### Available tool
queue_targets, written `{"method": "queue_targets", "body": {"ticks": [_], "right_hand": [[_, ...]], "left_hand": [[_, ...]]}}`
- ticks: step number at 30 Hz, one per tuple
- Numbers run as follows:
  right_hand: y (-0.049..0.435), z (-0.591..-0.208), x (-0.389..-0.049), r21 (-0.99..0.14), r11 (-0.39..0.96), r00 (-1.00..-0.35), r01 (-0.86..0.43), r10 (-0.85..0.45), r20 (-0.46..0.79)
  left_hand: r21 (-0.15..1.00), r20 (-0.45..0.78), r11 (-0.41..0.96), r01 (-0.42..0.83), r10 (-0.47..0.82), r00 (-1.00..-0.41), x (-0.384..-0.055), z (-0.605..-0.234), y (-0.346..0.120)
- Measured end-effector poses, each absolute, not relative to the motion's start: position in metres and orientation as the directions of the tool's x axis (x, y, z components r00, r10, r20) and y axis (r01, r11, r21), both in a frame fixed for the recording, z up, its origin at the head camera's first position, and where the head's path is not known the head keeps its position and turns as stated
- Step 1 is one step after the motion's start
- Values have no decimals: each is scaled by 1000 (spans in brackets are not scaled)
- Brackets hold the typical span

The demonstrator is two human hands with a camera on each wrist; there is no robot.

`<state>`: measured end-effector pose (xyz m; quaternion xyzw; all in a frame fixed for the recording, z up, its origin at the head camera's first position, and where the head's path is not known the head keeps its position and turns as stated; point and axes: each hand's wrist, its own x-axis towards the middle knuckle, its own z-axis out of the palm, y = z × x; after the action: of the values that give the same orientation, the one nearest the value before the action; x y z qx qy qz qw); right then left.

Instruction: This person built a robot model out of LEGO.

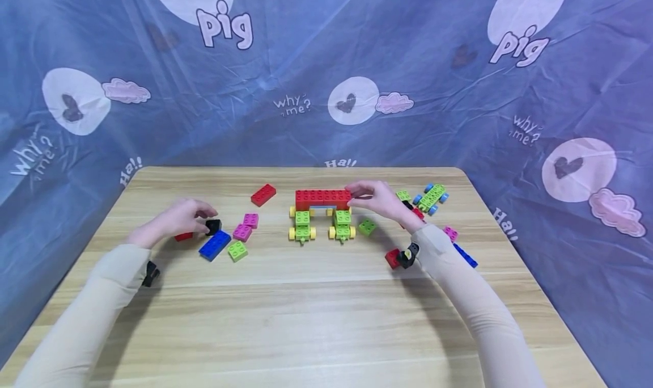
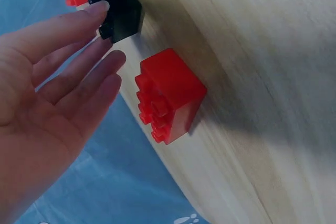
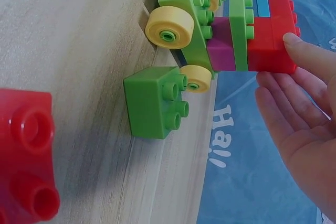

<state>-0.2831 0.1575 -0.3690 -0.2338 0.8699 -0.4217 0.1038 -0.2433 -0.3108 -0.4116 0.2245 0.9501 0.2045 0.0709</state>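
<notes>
My right hand (image 1: 377, 198) is at the right end of a long red brick beam (image 1: 323, 197), thumb on its face and fingers behind. The beam spans two green wheeled bases (image 1: 302, 226) with yellow wheels; in the right wrist view, purple bricks (image 3: 220, 44) and green bricks stack between them. Over on the left, my left hand (image 1: 181, 218) reaches to a black brick (image 2: 123, 11), its thumb tip overlapping the studs and its fingers loosely spread beside it. A red brick (image 2: 176, 95) lies under this hand, near a blue brick (image 1: 215, 245).
Pink bricks (image 1: 242, 232) and a lime brick (image 1: 237, 251) lie left of the build, a red brick (image 1: 263, 194) behind them. A green brick (image 1: 367, 226) sits right of it. Near my right forearm are a red brick (image 1: 392, 258), a black piece (image 1: 408, 256) and a blue-wheeled green base (image 1: 432, 198).
</notes>
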Motion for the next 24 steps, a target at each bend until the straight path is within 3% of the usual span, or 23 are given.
{"method": "queue_targets", "body": {"ticks": [10,24], "right_hand": [[167,-398,-302,-806,522,-883,-279,-468,3],[171,-401,-302,-804,519,-886,-290,-462,21]], "left_hand": [[385,-65,835,393,449,-891,-244,-412,-306],[376,-23,818,434,477,-879,-246,-420,-307]]}}
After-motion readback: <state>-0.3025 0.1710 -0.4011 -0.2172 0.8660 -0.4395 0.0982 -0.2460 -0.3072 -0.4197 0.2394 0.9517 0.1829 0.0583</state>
